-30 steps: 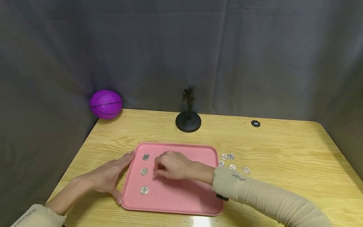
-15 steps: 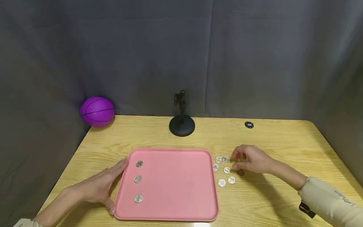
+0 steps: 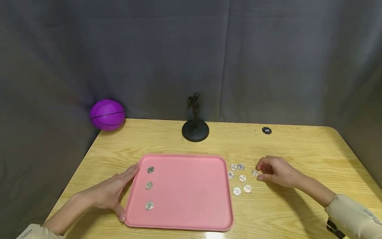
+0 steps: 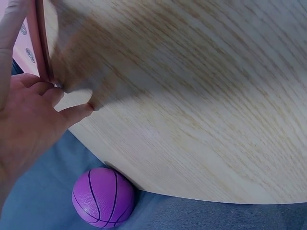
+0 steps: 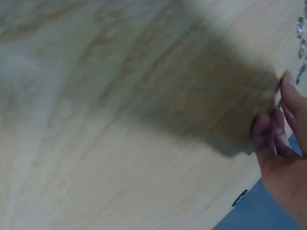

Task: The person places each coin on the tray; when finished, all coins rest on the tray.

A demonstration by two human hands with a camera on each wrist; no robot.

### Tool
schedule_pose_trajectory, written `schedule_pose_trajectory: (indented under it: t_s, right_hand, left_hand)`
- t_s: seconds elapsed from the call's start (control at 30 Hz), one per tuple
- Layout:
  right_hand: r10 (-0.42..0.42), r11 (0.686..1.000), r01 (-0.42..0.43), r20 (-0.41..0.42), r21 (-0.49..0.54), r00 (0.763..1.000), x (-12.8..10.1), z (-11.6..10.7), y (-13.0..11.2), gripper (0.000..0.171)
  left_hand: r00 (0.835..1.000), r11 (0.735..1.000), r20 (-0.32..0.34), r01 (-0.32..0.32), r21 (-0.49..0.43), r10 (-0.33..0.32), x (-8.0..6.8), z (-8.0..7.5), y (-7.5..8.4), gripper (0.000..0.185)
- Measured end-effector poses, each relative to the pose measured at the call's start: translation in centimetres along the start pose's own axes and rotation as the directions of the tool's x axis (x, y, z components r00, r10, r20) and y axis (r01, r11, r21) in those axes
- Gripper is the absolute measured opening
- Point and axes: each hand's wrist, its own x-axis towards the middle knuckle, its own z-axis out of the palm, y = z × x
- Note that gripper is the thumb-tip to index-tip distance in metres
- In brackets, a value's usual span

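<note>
Fingers (image 3: 260, 172) apparently pinch silver token (image 3: 254, 173).

Ten silver tokens (image 3: 242, 178), one tray (image 3: 191, 212)

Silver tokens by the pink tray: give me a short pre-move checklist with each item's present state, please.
1. Right hand has a token: ok, its fingertips pinch the silver token at table level; whether it is lifted, cannot tell.
2. Grip secure: cannot tell, the right wrist view is blurred.
3. Pink tray steadied: ok, the left hand rests against its left edge.
4. Free room in the tray: ok, only three tray tokens lie in a column at the left.
5. Supply left: ok, six loose tokens lie on the table right of the tray.
6. Path to the tray: ok, the stand and black chip sit further back.
</note>
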Motion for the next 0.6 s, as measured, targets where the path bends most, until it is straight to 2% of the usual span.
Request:
schedule_pose_trajectory:
  t_s: [0.23,0.4,0.6]
  right_hand:
    - [-0.087,0.996,0.082,-0.105,-0.046,0.991,-0.8,0.8,0.8,0.021]
    - [-0.049,0.998,0.043,-0.113,-0.054,0.992,-1.3,1.3,0.2,0.019]
    - [-0.029,0.992,0.017,-0.096,-0.129,0.995,-0.8,1.5,-0.9,0.019]
  left_hand:
    - [1.000,1.000,0.001,0.018,0.000,-0.018,0.1,0.2,0.1,0.150]
    - [1.000,1.000,0.006,0.008,0.003,-0.008,0.2,0.1,0.0,0.150]
    - [1.000,1.000,0.001,0.009,-0.003,-0.009,0.1,0.2,-0.1,0.150]
